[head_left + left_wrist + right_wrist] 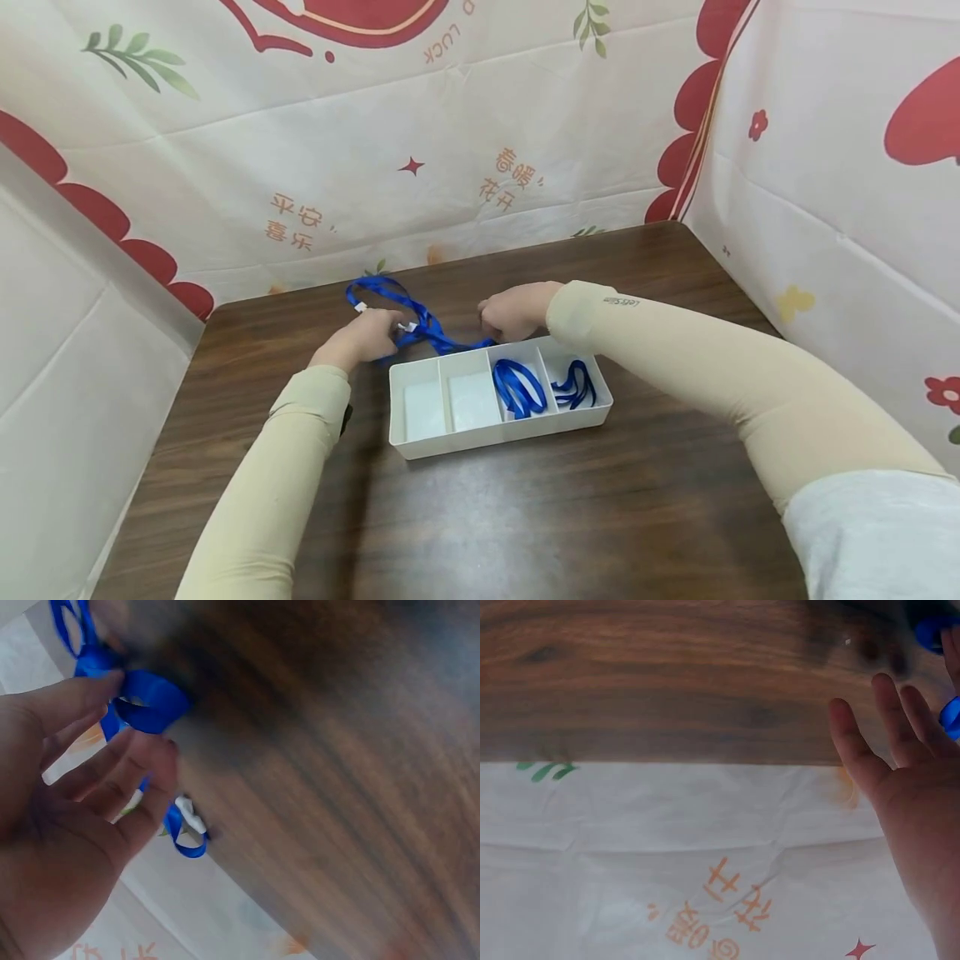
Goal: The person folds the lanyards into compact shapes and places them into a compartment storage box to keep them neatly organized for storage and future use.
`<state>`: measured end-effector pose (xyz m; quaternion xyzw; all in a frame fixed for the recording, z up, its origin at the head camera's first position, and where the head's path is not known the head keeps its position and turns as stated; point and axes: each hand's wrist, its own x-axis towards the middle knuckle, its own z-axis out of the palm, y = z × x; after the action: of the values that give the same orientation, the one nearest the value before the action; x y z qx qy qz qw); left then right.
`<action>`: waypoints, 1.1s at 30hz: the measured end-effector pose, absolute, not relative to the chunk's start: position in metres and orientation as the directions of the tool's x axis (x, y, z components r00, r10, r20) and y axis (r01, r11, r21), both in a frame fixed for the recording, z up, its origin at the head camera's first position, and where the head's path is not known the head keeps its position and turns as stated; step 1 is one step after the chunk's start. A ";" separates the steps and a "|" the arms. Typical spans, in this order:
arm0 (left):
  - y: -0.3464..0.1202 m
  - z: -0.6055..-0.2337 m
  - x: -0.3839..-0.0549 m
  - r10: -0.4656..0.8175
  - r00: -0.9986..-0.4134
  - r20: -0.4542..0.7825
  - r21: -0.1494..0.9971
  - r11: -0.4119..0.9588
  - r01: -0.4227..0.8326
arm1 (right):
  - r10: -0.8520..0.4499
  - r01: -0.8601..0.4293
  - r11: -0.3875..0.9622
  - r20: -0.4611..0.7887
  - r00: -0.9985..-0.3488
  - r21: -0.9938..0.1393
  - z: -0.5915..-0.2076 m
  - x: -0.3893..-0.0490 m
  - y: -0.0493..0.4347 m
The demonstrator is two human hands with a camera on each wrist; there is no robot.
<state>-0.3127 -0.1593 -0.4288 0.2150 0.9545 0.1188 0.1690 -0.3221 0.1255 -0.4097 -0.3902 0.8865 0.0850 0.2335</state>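
A broad stretch of wooden tabletop (465,533) runs up to the white tray (502,436), which sits well inside both side edges, a looped ribbon (508,387) and a smaller bundle (573,386) in its two right compartments. Past its far rim, the left hand (366,337) pinches a loose blue ribbon (429,330), other fingers loosely bent; the right hand (521,312) touches it, three fingers spread, though whether it grips cannot be told. The ribbon's loop reaches near the far edge, left of middle, just before the printed cloth (375,208).
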 end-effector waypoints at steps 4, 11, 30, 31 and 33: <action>-0.160 -0.432 -0.313 0.424 -0.870 -0.250 0.323 0.884 0.338 | -0.617 -0.708 0.707 -0.495 -0.612 -0.005 -0.409 -0.324 0.133; -0.163 -0.430 -0.315 0.392 -0.888 -0.241 0.352 0.888 0.296 | -0.653 -0.741 0.672 -0.456 -0.604 0.020 -0.417 -0.323 0.137; -0.181 -0.429 -0.318 0.251 -0.937 -0.242 0.226 0.954 0.197 | -0.575 -0.654 0.636 -0.314 -0.755 0.410 -0.410 -0.344 0.207; -0.180 -0.428 -0.318 0.251 -0.937 -0.244 0.233 0.953 0.195 | -0.576 -0.652 0.633 -0.308 -0.757 0.418 -0.408 -0.343 0.205; -0.179 -0.426 -0.320 0.258 -0.932 -0.253 0.269 0.945 0.189 | -0.584 -0.650 0.618 -0.295 -0.756 0.442 -0.405 -0.342 0.199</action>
<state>-0.3201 -0.1787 -0.4255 0.1145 0.9755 0.1208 0.1439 -0.3421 0.1991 -0.4053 -0.3438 0.8975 0.2695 0.0610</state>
